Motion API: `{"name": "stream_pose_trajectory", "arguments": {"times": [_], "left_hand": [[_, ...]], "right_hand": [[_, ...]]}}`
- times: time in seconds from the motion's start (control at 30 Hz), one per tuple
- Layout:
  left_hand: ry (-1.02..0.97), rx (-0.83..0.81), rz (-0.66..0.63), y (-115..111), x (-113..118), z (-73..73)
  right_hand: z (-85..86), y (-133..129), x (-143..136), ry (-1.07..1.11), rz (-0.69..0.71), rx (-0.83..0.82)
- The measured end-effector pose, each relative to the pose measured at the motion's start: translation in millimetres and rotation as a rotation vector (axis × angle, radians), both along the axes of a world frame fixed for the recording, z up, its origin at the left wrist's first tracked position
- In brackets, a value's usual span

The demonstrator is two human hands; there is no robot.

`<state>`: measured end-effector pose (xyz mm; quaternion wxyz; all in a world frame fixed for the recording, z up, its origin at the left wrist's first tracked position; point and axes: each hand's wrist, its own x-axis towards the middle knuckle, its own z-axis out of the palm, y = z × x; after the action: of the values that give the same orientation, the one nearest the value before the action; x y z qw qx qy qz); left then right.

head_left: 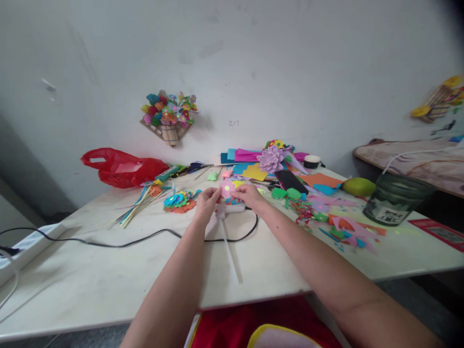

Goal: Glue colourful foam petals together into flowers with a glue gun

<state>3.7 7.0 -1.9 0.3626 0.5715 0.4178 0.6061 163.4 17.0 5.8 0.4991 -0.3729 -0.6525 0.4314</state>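
Observation:
My left hand (208, 204) pinches the left edge of a pink foam flower (226, 187) with a pale yellow dot at its centre. My right hand (253, 197) is closed at the flower's right side, near a small yellow foam piece (238, 183); its fingertips partly hide what they grip. Just below the hands lies a white glue gun (234, 209) with a black cord. A long whitish glue stick (229, 251) points from it towards the table's front edge. To the left sits a pile of blue, yellow and orange foam flowers (179, 200).
Thin sticks (136, 208), a red plastic bag (125, 166) and a power strip (31, 249) are on the left. Rightward are a phone (291, 181), foam scraps (348, 232), a mango-like fruit (358, 187) and a dark green jar (395, 198). The black cord (145, 237) crosses the table.

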Motion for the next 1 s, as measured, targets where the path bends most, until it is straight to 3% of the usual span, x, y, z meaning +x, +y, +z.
{"name": "stream_pose_trajectory", "arguments": {"times": [0.37,0.77,1.0], "left_hand": [[-0.002,-0.013,-0.045,-4.6,1.0,4.3],[0.038,-0.091,-0.121,-7.6,3.4,6.0],[0.071,-0.028,-0.023,0.7,-1.5,1.5]], "right_hand": [[11.7,-1.1,9.5,0.137,-0.088,-0.062],[4.2,2.5,1.9,0.067,-0.158,0.005],[10.2,-4.0,0.2,0.060,-0.162,0.025]]}}
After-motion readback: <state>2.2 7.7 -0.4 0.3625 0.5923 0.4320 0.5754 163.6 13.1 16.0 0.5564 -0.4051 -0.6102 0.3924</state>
